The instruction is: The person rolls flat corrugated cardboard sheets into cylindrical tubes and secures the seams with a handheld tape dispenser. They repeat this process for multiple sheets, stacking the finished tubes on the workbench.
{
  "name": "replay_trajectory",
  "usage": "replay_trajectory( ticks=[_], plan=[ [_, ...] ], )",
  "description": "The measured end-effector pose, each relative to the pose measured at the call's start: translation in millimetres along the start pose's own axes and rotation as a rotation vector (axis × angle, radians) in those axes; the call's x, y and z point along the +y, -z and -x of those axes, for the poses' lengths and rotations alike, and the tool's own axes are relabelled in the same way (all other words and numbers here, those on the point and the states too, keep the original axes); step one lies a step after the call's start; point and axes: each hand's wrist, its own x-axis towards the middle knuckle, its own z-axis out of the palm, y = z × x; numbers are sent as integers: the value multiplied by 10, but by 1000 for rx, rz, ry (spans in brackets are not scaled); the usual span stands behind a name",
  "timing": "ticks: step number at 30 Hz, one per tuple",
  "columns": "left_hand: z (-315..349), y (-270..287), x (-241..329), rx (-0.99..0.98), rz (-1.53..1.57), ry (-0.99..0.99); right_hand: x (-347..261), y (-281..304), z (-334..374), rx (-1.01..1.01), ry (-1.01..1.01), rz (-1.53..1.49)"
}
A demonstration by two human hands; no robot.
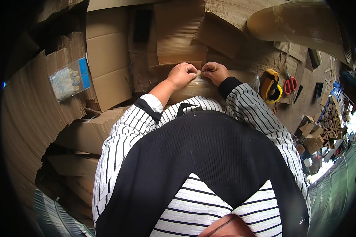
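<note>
My left hand point(182, 75) and my right hand point(216, 73) are close together in front of my chest, fingers bent in a pinch. Their fingertips meet at the top of a rounded tan bundle point(197, 87) with a shiny clear covering. Whatever is between the fingertips is too small to make out. Part of the bundle is hidden by my striped sleeves and dark top. Just beyond my hands stands ribbed brown cardboard point(180, 37). Right of my right hand lie a yellow and black tape dispenser point(269, 81) and red-handled scissors point(290, 85).
Tall stacks of cardboard point(31, 106) rise on the left, one with a clear packet point(70, 80) against it. A large wrapped cardboard roll point(300, 21) lies at the far right. Small cartons point(309, 130) and other clutter fill the right side.
</note>
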Motion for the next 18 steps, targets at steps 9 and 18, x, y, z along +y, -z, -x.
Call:
replay_trajectory(
  ticks=[9,18],
  plan=[
    [5,-78,-41,62,187,-145,-4,-65,91,111,151,-147],
    [32,-173,-16,272,328,-256,-94,-5,144,128,127,170]
  ],
)
